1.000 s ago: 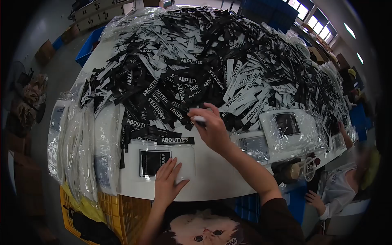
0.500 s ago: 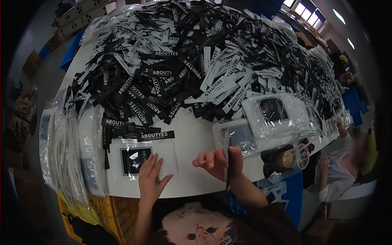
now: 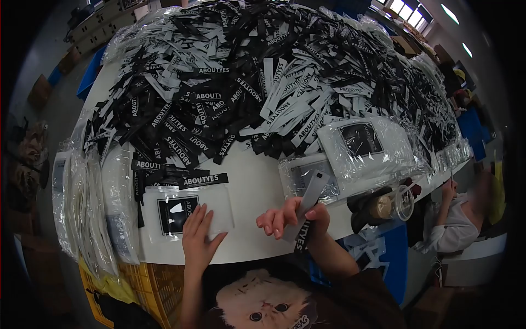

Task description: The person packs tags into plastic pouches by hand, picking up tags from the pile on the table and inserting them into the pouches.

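Note:
My left hand [image 3: 199,237] lies with its fingers stretched out on a flat, see-through white plastic bag [image 3: 219,204] bearing a black printed square. Just beyond that bag lies a black ABOUTYES strip [image 3: 204,180]. Raised over the front of the table, my right hand [image 3: 315,222] pinches a label strip [image 3: 313,189] between thumb and fingers. Its pale side points up and away, and a black end with white lettering hangs below the hand. A large heap of black and white ABOUTYES label strips [image 3: 219,98] covers the far part of the table.
Packs of plastic bags stand at left [image 3: 90,208], and a stack of bags [image 3: 364,164] lies at right. Near the right edge is a plastic cup [image 3: 402,204]. Below are a yellow crate [image 3: 159,290] and a blue bin [image 3: 395,263]. Another person [image 3: 460,219] sits at right.
The strip in my right hand has turned from nearly edge-on to slanted, showing its pale face and lettering. My left hand stays on the bag. The other person's arm has drawn back.

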`<control>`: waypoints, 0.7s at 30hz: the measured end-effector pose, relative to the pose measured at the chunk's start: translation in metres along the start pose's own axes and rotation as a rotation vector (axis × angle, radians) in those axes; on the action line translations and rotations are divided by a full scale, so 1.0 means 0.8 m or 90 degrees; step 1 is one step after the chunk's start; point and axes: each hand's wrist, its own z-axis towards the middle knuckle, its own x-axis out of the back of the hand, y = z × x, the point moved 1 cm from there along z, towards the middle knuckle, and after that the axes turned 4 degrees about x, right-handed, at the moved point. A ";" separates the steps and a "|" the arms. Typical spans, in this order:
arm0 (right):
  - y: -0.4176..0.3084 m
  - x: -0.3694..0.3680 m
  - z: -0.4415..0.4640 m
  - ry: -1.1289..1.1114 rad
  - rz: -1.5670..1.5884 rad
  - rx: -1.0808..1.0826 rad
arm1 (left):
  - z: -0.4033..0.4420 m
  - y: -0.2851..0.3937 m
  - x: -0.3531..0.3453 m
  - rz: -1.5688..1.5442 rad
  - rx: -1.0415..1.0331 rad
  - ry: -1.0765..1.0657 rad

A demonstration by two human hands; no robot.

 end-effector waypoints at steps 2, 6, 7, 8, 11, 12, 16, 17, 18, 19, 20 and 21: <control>-0.001 0.005 0.000 0.026 0.025 0.002 | 0.000 -0.001 0.000 0.002 -0.003 0.006; 0.008 0.019 -0.011 0.234 -0.407 0.083 | 0.002 -0.002 0.008 -0.028 0.014 -0.005; 0.019 0.032 -0.015 0.228 -0.404 0.081 | 0.003 -0.003 0.011 -0.069 0.030 -0.026; 0.027 0.044 -0.019 0.242 -0.434 0.117 | 0.004 -0.004 0.013 -0.111 0.044 -0.048; 0.036 0.045 -0.033 0.252 -0.395 0.222 | 0.002 -0.008 0.015 -0.128 0.042 -0.054; 0.037 0.043 -0.036 0.251 -0.322 0.292 | 0.002 -0.008 0.015 -0.127 0.043 -0.053; 0.043 0.029 -0.034 0.210 -0.550 0.375 | 0.002 -0.005 0.011 -0.107 0.039 -0.034; 0.046 0.031 -0.043 0.235 -0.600 0.237 | 0.003 -0.005 0.011 -0.104 0.043 -0.026; 0.049 0.030 -0.046 0.258 -0.646 0.098 | 0.005 -0.003 0.013 -0.103 0.041 -0.023; 0.048 0.023 -0.048 0.227 -0.614 0.161 | 0.007 -0.001 0.015 -0.091 0.059 -0.024; 0.049 0.015 -0.046 0.223 -0.614 0.159 | 0.007 0.001 0.017 -0.079 0.080 -0.027; 0.051 0.007 -0.044 0.247 -0.624 0.210 | 0.008 0.000 0.018 -0.078 0.080 -0.027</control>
